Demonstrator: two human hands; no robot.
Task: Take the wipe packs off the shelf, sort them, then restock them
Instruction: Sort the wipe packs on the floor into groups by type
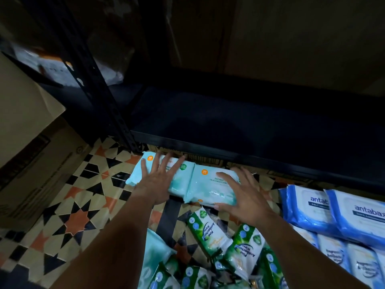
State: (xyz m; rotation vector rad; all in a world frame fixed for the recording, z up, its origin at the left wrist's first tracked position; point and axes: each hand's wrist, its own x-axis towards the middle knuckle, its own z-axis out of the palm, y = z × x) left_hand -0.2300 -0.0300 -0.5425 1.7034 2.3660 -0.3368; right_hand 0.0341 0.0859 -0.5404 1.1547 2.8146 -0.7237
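Fingers spread flat on both hands | left hand (155,176) on left pale wipe pack (145,173) | right hand (242,197) on right pack (210,187) | packs touching, on tiled floor (68,205) below shelf (239,126)

A patterned tile floor (79,217) of cream, black and terracotta star shapes fills the lower left of the head view. At far left, large brown cardboard boxes (31,155) stand on the tiles, the lower one printed with dark lettering too blurred to read. Behind the boxes, in dim light, a crumpled white plastic bag (62,71) with a touch of orange sits behind a black perforated metal post (108,97) that slants down to meet the floor. Farther back, a dark brown wall (291,38) fills the upper right, most of it lost in shadow, and little more can be made out there.
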